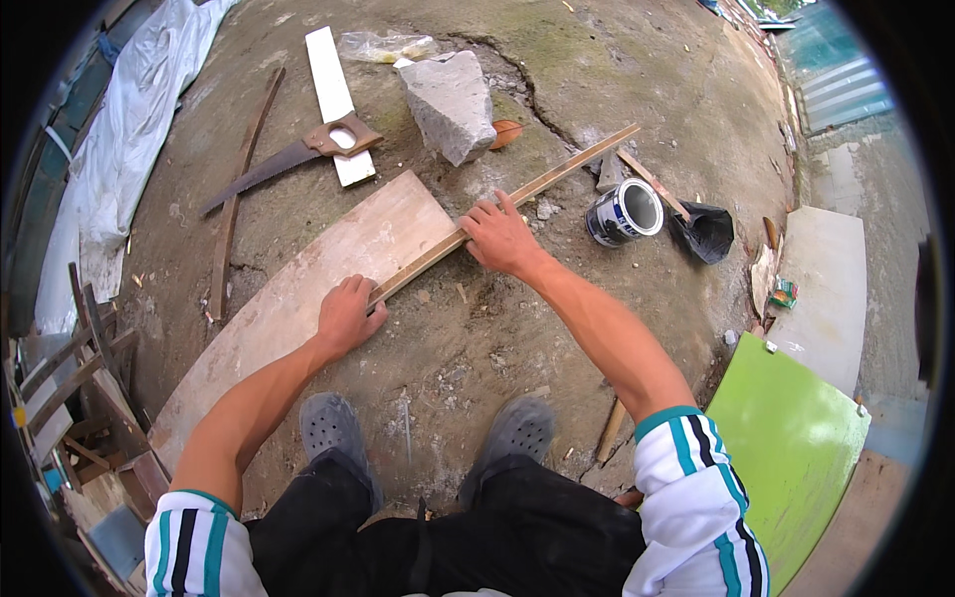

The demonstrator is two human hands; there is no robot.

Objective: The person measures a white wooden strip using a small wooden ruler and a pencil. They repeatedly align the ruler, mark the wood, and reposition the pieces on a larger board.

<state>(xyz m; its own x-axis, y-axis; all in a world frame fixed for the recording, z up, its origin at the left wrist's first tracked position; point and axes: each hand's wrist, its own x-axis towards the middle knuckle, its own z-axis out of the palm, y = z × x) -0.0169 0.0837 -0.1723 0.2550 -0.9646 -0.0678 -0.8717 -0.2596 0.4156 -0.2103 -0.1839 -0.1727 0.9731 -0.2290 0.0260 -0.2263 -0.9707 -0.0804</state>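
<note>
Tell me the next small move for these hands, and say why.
I'd probably draw the wooden strip slightly toward the left hand: much of its length juts past the plywood board. The left hand has its near end and the right hand grips farther along, so both could likely guide it.

cracked brown ground (637, 80) | pale board (298, 264) | grey stone (448, 104) | white plank (331, 80) | metal can (609, 221) | orange-brown leaf (508, 133)

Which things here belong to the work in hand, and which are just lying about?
Likely in use:
- wooden strip, held by left hand and right hand
- board near it
- perhaps handsaw

Apparently lying about:
- rock
- can
- green panel
</note>
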